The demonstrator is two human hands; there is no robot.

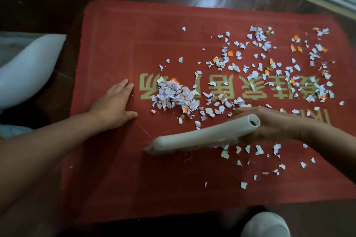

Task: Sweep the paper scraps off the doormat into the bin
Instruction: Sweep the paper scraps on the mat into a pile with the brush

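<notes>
Bin (28,67) cut off at L edge, doormat (115,25) at R edge; brush (202,136) bristles blurred.

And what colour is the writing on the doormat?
Olive green writing on a red doormat, seen best in the head view.

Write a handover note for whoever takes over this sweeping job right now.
Left hand lies flat on the red fabric doormat. Right hand grips the white tubular brush by one end.
A heap of white and orange paper scraps is gathered mid-mat; many loose scraps cover the right half.
The white plastic bin sits off the mat's left edge.
Left to do: gather the rest, sweep all into the bin.
</notes>
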